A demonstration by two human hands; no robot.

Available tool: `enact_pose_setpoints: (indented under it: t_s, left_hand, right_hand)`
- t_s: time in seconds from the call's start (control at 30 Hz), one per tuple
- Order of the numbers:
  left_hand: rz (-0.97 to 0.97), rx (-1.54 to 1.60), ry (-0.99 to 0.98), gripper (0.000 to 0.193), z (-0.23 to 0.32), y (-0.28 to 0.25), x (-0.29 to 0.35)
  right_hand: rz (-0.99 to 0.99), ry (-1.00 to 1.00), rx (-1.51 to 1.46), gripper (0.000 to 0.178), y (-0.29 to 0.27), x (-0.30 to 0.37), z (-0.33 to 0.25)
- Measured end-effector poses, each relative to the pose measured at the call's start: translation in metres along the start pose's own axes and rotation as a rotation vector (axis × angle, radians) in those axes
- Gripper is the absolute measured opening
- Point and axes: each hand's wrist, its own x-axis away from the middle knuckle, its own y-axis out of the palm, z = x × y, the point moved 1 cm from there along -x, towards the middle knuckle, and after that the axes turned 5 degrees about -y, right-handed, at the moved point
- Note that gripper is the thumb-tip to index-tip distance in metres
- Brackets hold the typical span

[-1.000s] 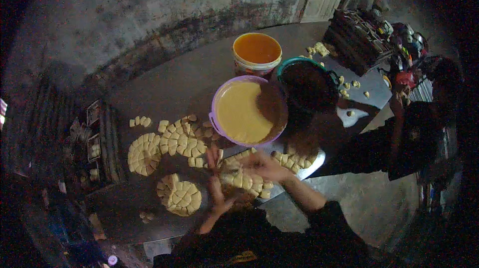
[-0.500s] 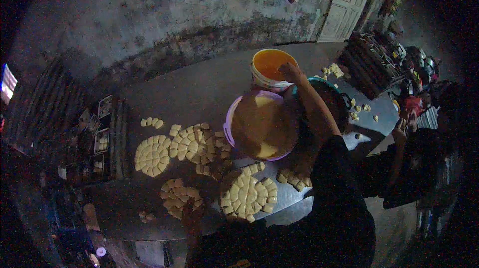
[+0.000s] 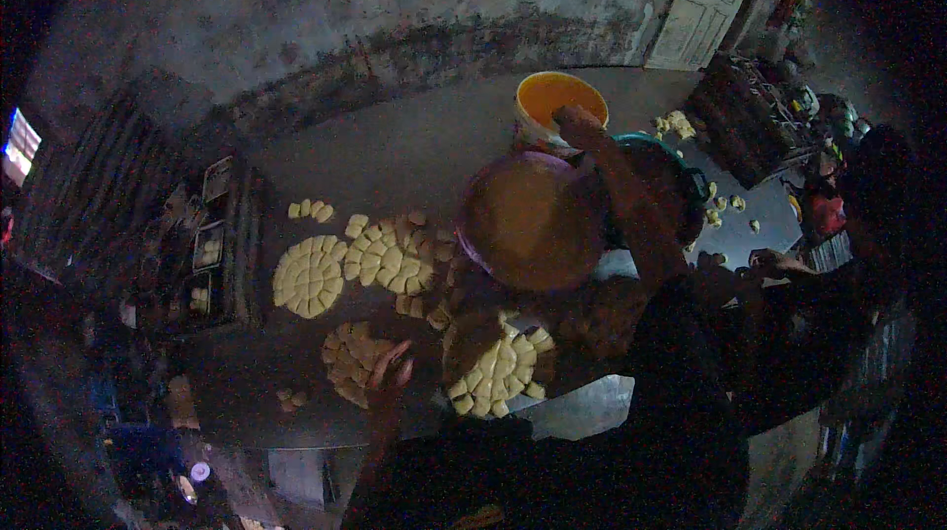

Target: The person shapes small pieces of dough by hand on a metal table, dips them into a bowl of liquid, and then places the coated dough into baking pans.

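My left hand [image 3: 390, 369] is open, fingers stretched out beside a round cluster of cut dough pieces [image 3: 347, 360]. My right arm reaches across a teal-rimmed tub [image 3: 702, 185] to a white bucket [image 3: 529, 129] with orange inside. At the bucket's near rim my right hand [image 3: 579, 125] looks bunched closed; what it holds, if anything, is hidden. A wide purple-rimmed tub [image 3: 469, 256], now in shadow, stands between my hands. More pale dough pieces lie in round clusters: one at left [image 3: 309, 276], one behind it [image 3: 393, 259], and one near my body [image 3: 501, 374].
Stacked dark corrugated trays [image 3: 222, 264] stand at the left. Another tray stack [image 3: 755, 125] with assorted items is at the far right. Loose dough bits [image 3: 728, 204] lie near the teal tub. At the right edge a co-worker's hand [image 3: 774, 262] shows. A stained wall runs behind.
The view has shifted slightly. My left hand has come further over the dough cluster, its fingers spread. My right hand stays at the bucket's near rim. Shadow covers more of the purple-rimmed tub.
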Motion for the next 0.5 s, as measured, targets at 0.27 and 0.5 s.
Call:
enact_pose_setpoints:
  t_s: [0.27,0.5]
  left_hand:
    - [-0.225,0.382,-0.053,0.032,0.044,0.045,-0.013]
    - [-0.095,0.866,-0.108,0.037,0.007,0.04,0.0]
  right_hand:
    - [-0.142,-0.032,-0.147,0.026,0.011,0.032,-0.109]
    - [-0.599,0.509,-1.124,0.039,-0.061,0.161,-0.419]
